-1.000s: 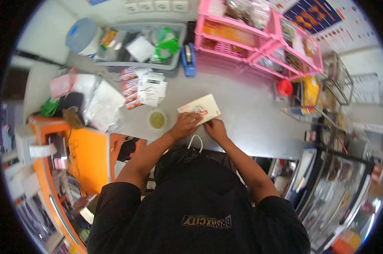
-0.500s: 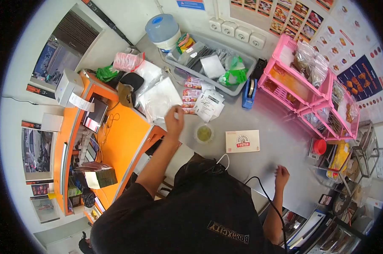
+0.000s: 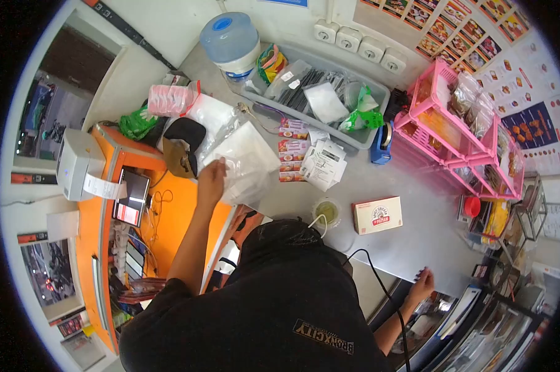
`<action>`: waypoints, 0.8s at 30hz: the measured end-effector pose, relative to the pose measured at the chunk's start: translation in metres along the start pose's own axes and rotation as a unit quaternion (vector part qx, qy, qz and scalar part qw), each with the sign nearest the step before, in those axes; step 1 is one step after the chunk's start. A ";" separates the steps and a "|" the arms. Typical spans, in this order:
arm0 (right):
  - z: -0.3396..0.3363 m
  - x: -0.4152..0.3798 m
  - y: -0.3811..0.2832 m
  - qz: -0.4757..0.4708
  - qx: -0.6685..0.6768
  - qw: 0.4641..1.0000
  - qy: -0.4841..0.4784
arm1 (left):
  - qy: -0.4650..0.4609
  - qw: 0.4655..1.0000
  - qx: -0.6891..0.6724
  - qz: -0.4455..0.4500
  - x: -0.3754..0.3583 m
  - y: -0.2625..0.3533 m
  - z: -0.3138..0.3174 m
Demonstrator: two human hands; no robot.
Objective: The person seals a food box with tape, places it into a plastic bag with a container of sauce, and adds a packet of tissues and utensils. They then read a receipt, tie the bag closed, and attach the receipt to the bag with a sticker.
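Note:
My left hand (image 3: 212, 180) is at the edge of a stack of clear plastic bags (image 3: 241, 178), its fingertips pinched on the plastic. White sheets (image 3: 248, 144) lie against these bags. Out over the right front edge of the metal counter hangs my right hand (image 3: 422, 285), fingers loosely bent and apart; dark spots show at the fingertips, and I see nothing held. Between the hands stand a white printed food box (image 3: 378, 215) and a clear cup with something green inside (image 3: 325, 212), partly hidden by my head.
Behind are a grey tub (image 3: 280, 99) of packaging, a blue tape dispenser (image 3: 382, 144), paper slips (image 3: 323, 164) and a water jug (image 3: 229, 40). Pink racks (image 3: 453, 149) stand right. An orange desk (image 3: 178, 217) lies left. A black cable (image 3: 388, 291) runs by my right arm.
My left hand has moved left and back along the plastic bags. The right hand has moved down and right to the counter's edge. The whole view has shifted with my head.

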State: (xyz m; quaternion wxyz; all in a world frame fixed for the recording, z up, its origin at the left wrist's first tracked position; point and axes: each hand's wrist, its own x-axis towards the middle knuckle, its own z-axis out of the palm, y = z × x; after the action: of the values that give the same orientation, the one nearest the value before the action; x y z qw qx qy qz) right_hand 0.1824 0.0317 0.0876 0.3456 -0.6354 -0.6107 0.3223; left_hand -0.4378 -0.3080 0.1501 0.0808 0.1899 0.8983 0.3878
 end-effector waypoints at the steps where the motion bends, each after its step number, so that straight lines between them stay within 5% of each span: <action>1: 0.001 0.006 -0.022 -0.010 0.018 1.000 -0.012 | 0.018 0.998 -0.051 0.021 0.005 0.007 -0.016; 4: 0.010 0.016 -0.125 -0.102 -0.007 0.993 -0.052 | 0.088 0.986 -0.109 0.091 0.021 0.055 -0.076; 7: 0.038 0.008 -0.237 -0.183 0.028 0.980 -0.068 | 0.155 0.971 -0.172 0.064 0.022 0.114 -0.135; 10: 0.067 -0.020 -0.330 -0.176 0.112 0.946 -0.248 | 0.194 0.927 -0.319 0.045 0.014 0.163 -0.147; 12: 0.097 -0.060 -0.385 -0.260 0.132 0.880 -0.375 | 0.223 0.747 -0.624 -0.055 -0.004 0.235 -0.138; 13: 0.110 -0.085 -0.415 -0.312 0.133 0.834 -0.436 | 0.215 0.745 -0.630 -0.046 -0.005 0.226 -0.135; 15: 0.132 -0.125 -0.458 -0.341 0.125 0.787 -0.498 | -0.243 0.680 -0.682 0.114 -0.012 0.194 -0.120; 17: 0.161 -0.148 -0.465 -0.344 0.156 0.785 -0.491 | -0.229 0.724 -0.642 0.103 -0.036 0.219 -0.104; 18: 0.176 -0.152 -0.463 -0.260 0.202 0.766 -0.552 | -0.240 0.718 -0.643 0.114 -0.046 0.224 -0.101; 19: 0.184 -0.151 -0.461 -0.174 0.246 0.735 -0.607 | -0.223 0.769 -0.581 0.148 -0.055 0.226 -0.099; 20: 0.185 -0.147 -0.457 -0.182 0.245 0.740 -0.600 | -0.199 0.813 -0.517 0.180 -0.061 0.227 -0.098; 22: 0.180 -0.141 -0.447 -0.383 0.171 0.712 -0.563 | -0.178 0.792 -0.560 0.167 -0.067 0.223 -0.098; 24: 0.175 -0.143 -0.437 -0.383 0.173 0.708 -0.567 | -0.154 0.768 -0.602 0.155 -0.071 0.217 -0.102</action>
State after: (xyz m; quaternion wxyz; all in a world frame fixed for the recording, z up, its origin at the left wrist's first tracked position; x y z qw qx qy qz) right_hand -0.2115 -0.0961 0.3525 0.1313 0.0266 -0.8164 0.5617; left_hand -0.3426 -0.2686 0.3777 0.2550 0.2964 0.4140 0.8220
